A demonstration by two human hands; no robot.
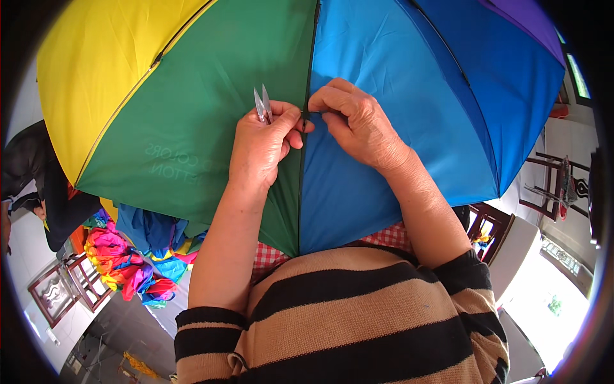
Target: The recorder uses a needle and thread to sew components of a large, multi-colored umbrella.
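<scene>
An open umbrella [211, 77] with yellow, green, blue and purple panels spreads before me, its ribs showing. My left hand [259, 144] is closed around a pair of small thread snips [263, 105], whose two pointed blades stick up between thumb and fingers. Its fingertips touch the dark rib [300, 192] at the seam of the green and light blue panels. Just right of that rib, my right hand [368, 128] is closed in a pinch, fingertips close to the left ones. Whatever it pinches is too small to make out.
A heap of multicoloured fabric [125, 262] lies at the lower left. Beyond it are a wooden chair [67, 288] and a person in dark clothes [38, 166]. More dark wooden chairs [553, 185] stand at the right. Red checked cloth [390, 237] shows under the umbrella's near edge.
</scene>
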